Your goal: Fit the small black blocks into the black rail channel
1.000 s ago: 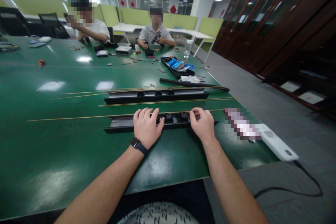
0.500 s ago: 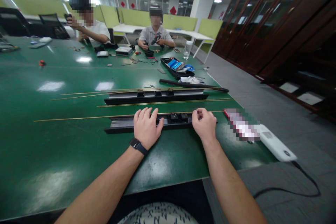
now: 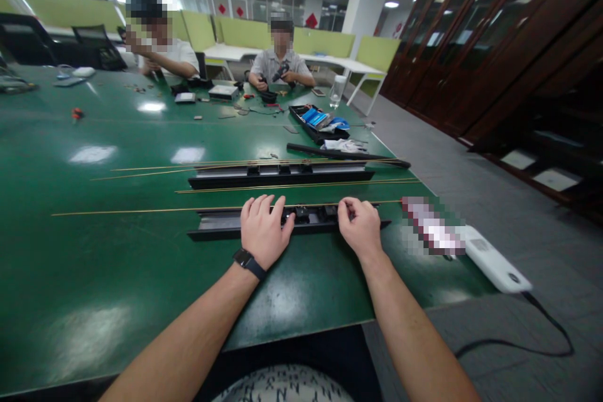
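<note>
A long black rail [image 3: 221,234] with a grey inner channel lies across the green table in front of me. Small black blocks [image 3: 301,214] sit inside it, and a thin gold rod [image 3: 117,211] runs along its far side, sticking out well past the left end. My left hand [image 3: 264,226] lies over the middle of the rail, fingers stretched across it and thumb apart, covering part of the channel. Near the right end, my right hand [image 3: 360,226] is closed in a pinch on the gold rod; the fingertips partly hide the grip.
A second black rail [image 3: 282,181] lies beyond, with more gold rods around it. Farther back are a black tube [image 3: 348,154], white gloves [image 3: 343,146] and a black tray [image 3: 306,125]. A white power bank [image 3: 497,260] lies right. Two people sit across the table.
My right hand has moved slightly left, and the gold rod's left end has slid left with it. One black block sits farther left in the rail. My left hand stays put.
</note>
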`<state>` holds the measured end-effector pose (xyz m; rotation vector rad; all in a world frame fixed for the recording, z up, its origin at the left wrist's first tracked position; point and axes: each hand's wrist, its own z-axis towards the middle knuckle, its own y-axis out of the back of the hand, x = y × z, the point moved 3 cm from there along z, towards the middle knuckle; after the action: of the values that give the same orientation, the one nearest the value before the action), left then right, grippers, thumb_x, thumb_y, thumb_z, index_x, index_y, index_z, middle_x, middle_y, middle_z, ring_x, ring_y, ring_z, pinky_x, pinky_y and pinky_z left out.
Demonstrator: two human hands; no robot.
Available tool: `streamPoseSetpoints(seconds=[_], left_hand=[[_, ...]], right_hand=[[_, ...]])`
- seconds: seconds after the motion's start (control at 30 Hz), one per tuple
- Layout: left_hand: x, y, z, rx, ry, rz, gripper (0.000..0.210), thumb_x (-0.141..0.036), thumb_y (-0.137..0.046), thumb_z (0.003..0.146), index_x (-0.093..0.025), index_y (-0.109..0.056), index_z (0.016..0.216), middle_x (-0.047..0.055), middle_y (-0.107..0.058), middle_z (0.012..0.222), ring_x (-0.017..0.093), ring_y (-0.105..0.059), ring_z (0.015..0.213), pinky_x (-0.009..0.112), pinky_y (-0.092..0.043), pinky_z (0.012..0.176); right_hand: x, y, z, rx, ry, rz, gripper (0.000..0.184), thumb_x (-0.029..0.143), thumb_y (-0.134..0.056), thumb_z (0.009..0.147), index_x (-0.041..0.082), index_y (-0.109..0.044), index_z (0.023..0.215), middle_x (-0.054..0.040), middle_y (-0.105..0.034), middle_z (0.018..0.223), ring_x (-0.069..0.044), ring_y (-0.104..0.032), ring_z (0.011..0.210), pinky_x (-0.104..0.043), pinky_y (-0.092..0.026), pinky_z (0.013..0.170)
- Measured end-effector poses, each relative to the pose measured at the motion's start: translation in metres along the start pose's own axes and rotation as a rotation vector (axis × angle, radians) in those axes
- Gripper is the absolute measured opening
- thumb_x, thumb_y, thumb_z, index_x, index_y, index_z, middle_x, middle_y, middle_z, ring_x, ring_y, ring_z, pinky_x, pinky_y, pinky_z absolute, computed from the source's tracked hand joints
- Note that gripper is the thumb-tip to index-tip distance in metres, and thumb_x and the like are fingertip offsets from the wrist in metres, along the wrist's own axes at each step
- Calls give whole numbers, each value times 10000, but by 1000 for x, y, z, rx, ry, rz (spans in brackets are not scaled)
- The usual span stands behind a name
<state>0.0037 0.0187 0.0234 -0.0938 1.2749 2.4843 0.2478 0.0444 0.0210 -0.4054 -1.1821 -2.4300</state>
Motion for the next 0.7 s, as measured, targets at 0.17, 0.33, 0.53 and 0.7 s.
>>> streamPoseSetpoints(seconds=[0.17, 0.33, 0.53, 0.7], left_hand=[[0, 0, 0, 3, 12, -15, 411, -434, -547, 1016, -217, -719, 1320, 155, -722, 1330, 351, -601, 1324, 552, -364, 1207], [-1, 1, 1, 2, 25, -30, 400, -430, -562, 1007, -210, -731, 1295, 155, -727, 1326, 349, -601, 1326, 551, -368, 1205], [0, 1, 1, -1, 28, -23, 389, -432, -583, 999, -213, -736, 1282, 146, -733, 1319, 342, -611, 1313, 544, -374, 1197], [-1, 1, 1, -7, 39, -23, 366, -425, -604, 988, -215, -747, 1251, 136, -742, 1300, 338, -617, 1304, 544, -385, 1187]], right_hand=[[-1, 0, 1, -8, -13, 1, 283, 394, -528, 987, 226, -742, 909, -35, -685, 717, -216, -572, 733, -357, -409, 789], [-1, 1, 1, -5, -22, -7, 284, 398, -534, 984, 223, -740, 899, -36, -687, 715, -219, -581, 744, -357, -406, 788], [-1, 1, 0, -1, -28, -2, 279, 391, -539, 978, 220, -747, 903, -37, -699, 717, -219, -588, 746, -359, -409, 792], [-2, 1, 1, -18, -26, 3, 281, 393, -548, 973, 212, -750, 900, -39, -702, 722, -214, -588, 744, -348, -416, 785]])
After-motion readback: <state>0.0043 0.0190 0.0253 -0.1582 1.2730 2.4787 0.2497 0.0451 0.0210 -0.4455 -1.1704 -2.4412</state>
